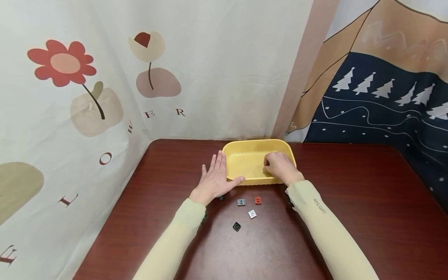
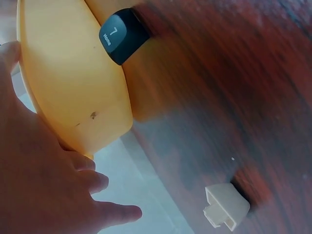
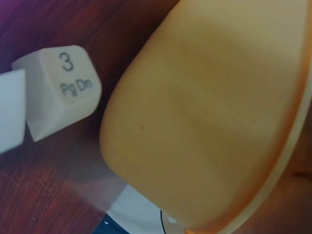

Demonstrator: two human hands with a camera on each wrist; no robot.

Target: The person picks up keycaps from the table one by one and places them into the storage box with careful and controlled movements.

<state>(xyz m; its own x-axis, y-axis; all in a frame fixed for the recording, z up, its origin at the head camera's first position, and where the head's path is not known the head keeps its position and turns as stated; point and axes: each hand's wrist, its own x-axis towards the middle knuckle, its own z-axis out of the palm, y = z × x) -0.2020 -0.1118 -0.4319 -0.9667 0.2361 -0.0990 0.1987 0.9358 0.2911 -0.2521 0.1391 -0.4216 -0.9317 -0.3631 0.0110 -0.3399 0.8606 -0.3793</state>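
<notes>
A yellow plastic basin (image 1: 259,181) stands near the table's far edge. My left hand (image 1: 217,177) rests along its left side, fingers straight and thumb spread over the near rim. In the left wrist view, the fingers of that hand lie against the rim. My right hand (image 1: 280,166) reaches over the near right rim into the basin, fingers bent toward its floor. I cannot tell whether the fingertips hold anything. In front of the basin lie small keycaps: a blue-grey one (image 1: 241,202), a red one (image 1: 258,200), a white one (image 1: 252,214) and a black one (image 1: 237,226).
A black keycap marked 7 Home (image 2: 124,36) sits close beside the basin wall, and a pale keycap (image 2: 226,205) lies farther off. The right wrist view shows a white keycap marked 3 PgDn (image 3: 68,87). Printed curtains (image 1: 217,70) hang behind the dark red table (image 1: 357,186).
</notes>
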